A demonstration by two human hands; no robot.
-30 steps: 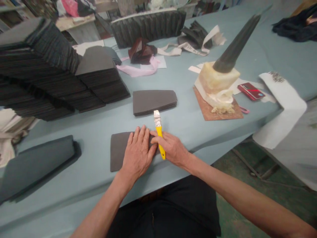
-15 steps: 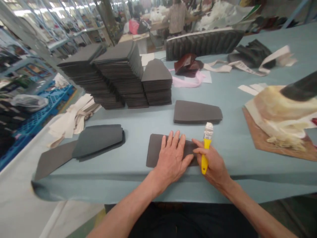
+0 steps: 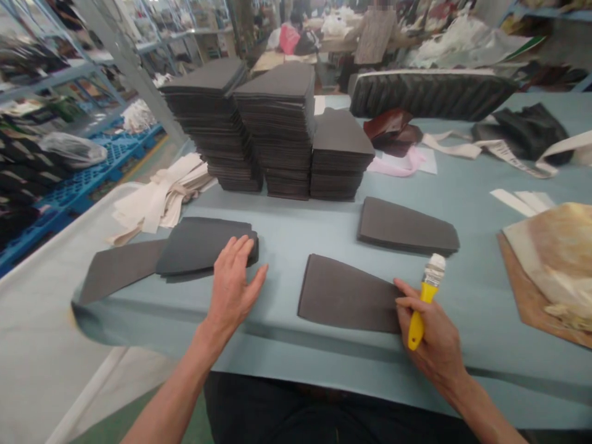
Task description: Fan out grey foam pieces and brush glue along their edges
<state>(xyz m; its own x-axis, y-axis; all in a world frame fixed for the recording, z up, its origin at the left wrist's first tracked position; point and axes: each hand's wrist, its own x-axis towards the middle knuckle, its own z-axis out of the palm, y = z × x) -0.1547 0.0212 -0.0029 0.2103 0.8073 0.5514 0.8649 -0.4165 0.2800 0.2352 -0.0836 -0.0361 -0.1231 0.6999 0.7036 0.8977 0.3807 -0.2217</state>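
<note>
My left hand [image 3: 235, 280], fingers spread, is over the right end of a small pile of dark tapered panels [image 3: 198, 246] at the left; whether it touches them I cannot tell. My right hand [image 3: 432, 330] grips a paintbrush [image 3: 419, 324] with a yellow handle, its whitened bristles pointing away from me. That hand's fingertips rest at the narrow right end of a dark grey panel [image 3: 349, 296] lying flat before me. Beyond it lies a short stack of similar panels [image 3: 407, 225]. One more grey panel [image 3: 124, 268] sticks out from under the left pile.
Tall stacks of dark panels [image 3: 277, 135] stand at the back of the blue-green table [image 3: 287, 228]. Cream fabric strips [image 3: 161, 194] lie at the left edge. On the right, a stained cream container [image 3: 555, 253] sits on a brown board [image 3: 518, 283]. Brown scrap [image 3: 393, 131] lies behind.
My left hand has left the middle panel and moved left to the dark pile. My right hand stays at the panel's end with the brush. The camera view has shifted left.
</note>
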